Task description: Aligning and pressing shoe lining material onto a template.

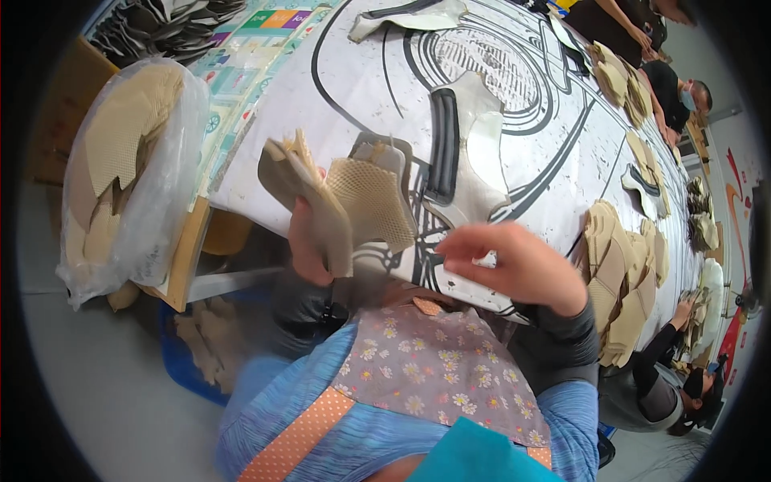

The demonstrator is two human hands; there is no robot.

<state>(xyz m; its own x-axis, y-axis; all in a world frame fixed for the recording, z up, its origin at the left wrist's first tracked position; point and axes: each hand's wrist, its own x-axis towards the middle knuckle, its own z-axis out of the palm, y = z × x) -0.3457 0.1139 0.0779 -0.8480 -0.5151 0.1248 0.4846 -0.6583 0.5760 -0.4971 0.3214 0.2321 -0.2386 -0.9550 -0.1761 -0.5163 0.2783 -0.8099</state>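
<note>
My left hand (307,245) is closed around a folded shoe upper piece (313,189), grey-brown outside with pale frayed material along its top. Against it stands a beige honeycomb-mesh piece (365,201), with a grey-edged layer behind; where one ends and the other begins is hard to see. Over the table's near edge, my right hand (514,261) is held apart from these pieces, slightly blurred. Its fingers point left with a gap to the thumb, and nothing shows in them. Just beyond it lies a white piece (482,153) with a black padded strip (443,145).
The table (265,173) has a white, black-patterned cover. Stacked beige pieces (614,277) stand at right, and a clear bag (128,177) of mesh pieces at left. Below is a blue bin (181,353) with scraps. Another white piece (414,20) lies far off. Co-workers (679,96) sit along the right side.
</note>
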